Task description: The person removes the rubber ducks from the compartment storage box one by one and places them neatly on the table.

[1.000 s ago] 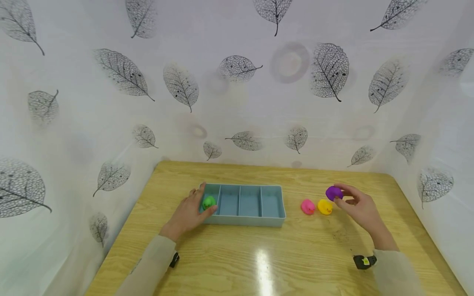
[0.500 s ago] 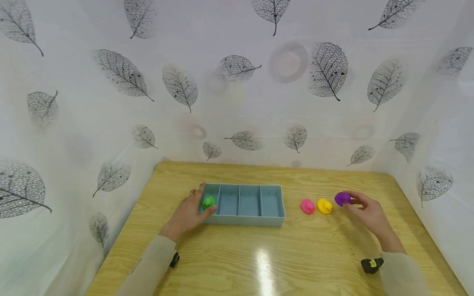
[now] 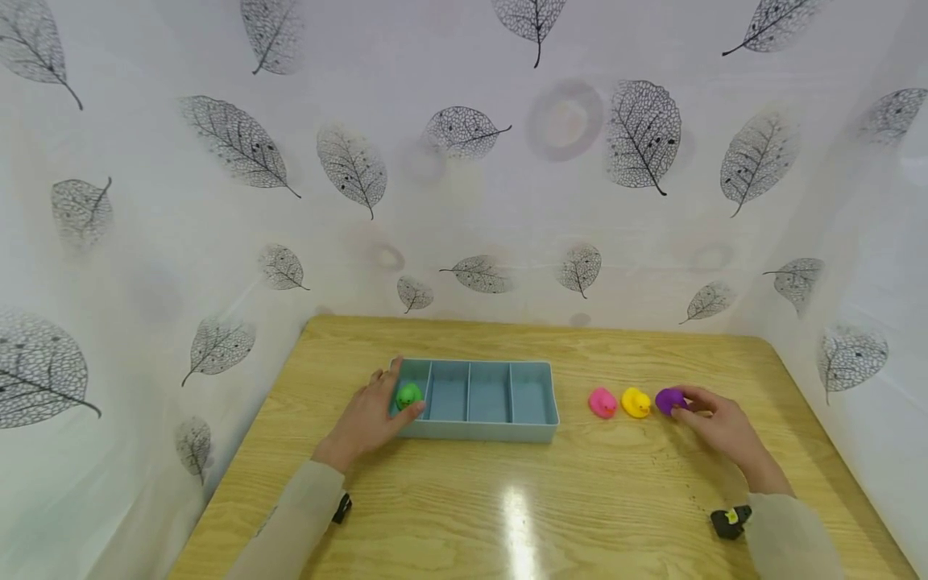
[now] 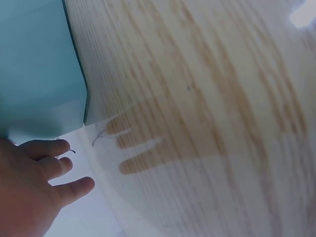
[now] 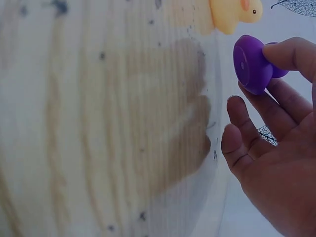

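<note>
My left hand (image 3: 370,423) rests at the left end of a pale blue box (image 3: 474,432) with several compartments. Its thumb lies over the front rim and a finger reaches along the left rim. In the left wrist view, the other fingers (image 4: 74,192) stretch out beside the box. A green rubber duck (image 3: 409,395) sits in the leftmost compartment. With thumb and fingers, my right hand (image 3: 721,423) pinches a purple rubber duck (image 3: 670,400) just right of a yellow rubber duck (image 3: 635,403). Whether the purple duck touches the table, I cannot tell. A pink rubber duck (image 3: 602,403) stands left of the yellow one.
The wooden table (image 3: 435,507) spreads in front of the box and ducks. A white curtain (image 3: 507,201) printed with leaves hangs around its back and sides. A small black device (image 3: 728,522) sits by the right wrist.
My right hand first carried the purple duck to the right, away from above the yellow duck, then lowered it beside that duck. The left hand and the box stayed in place.
</note>
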`<state>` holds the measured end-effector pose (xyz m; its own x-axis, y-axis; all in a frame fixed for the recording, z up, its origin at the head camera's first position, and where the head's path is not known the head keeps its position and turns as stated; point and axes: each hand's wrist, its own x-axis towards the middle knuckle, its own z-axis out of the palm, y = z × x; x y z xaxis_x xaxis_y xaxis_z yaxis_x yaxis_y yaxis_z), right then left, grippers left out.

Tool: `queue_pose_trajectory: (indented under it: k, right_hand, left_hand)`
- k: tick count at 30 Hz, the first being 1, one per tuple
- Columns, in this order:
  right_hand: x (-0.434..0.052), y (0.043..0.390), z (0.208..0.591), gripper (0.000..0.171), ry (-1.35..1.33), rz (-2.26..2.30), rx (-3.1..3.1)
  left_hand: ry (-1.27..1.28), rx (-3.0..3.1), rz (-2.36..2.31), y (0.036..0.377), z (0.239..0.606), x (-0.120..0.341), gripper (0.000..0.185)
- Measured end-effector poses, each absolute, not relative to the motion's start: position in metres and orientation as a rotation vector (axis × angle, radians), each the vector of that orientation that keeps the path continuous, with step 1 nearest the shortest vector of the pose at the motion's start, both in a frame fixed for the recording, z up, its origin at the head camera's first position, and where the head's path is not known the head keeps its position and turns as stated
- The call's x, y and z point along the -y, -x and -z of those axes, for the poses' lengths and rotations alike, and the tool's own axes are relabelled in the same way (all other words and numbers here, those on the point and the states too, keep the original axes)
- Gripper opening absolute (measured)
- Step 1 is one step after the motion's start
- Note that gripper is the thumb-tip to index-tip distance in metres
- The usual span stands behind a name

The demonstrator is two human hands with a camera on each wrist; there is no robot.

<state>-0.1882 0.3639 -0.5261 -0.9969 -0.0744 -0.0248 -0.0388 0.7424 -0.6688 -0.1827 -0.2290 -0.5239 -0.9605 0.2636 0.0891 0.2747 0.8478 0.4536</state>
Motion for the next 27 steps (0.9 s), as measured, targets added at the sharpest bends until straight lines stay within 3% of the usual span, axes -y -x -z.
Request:
queue_pose_trajectory:
  k: [27]
  right_hand:
    - [-0.3664, 0.1909, 0.5335, 0.048, 0.131, 1.031, -2.876]
  left_hand:
    - [0.442, 3.000, 0.763, 0.1836, 0.5246, 0.2282, 0.096]
